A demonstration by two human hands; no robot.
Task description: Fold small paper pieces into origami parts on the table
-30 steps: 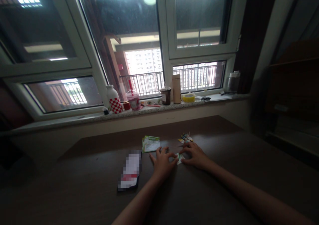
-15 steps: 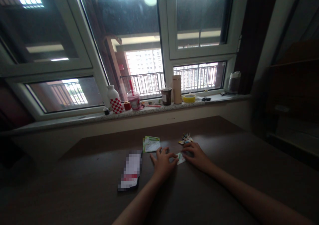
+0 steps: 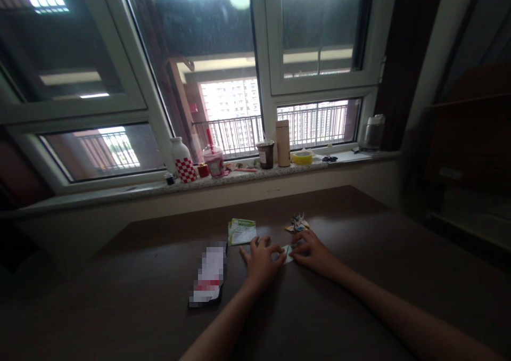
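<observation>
Both my hands rest on a dark brown table (image 3: 359, 276), pressed onto a small green and white piece of folded paper (image 3: 286, 253). My left hand (image 3: 261, 260) lies flat with fingers spread, its fingertips on the paper's left edge. My right hand (image 3: 313, 252) has its fingers curled together, pinching the paper's right side. Most of the paper is hidden under the fingers. A stack of green and white paper sheets (image 3: 241, 230) lies just beyond my left hand. A small pile of colourful folded paper shapes (image 3: 297, 223) sits just beyond my right hand.
A phone-like flat object (image 3: 208, 276) lies left of my left hand. On the stone windowsill (image 3: 120, 193) stand a red-checked bottle (image 3: 182, 160), a pink drink cup (image 3: 213, 160), a dark cup (image 3: 265, 153), a tall beige flask (image 3: 283, 142), yellow tape (image 3: 302, 157) and scissors (image 3: 329, 158). A dark shelf (image 3: 467, 137) stands at right.
My right hand has drawn slightly back toward the left hand, its fingers closing on the paper. My left hand has hardly moved.
</observation>
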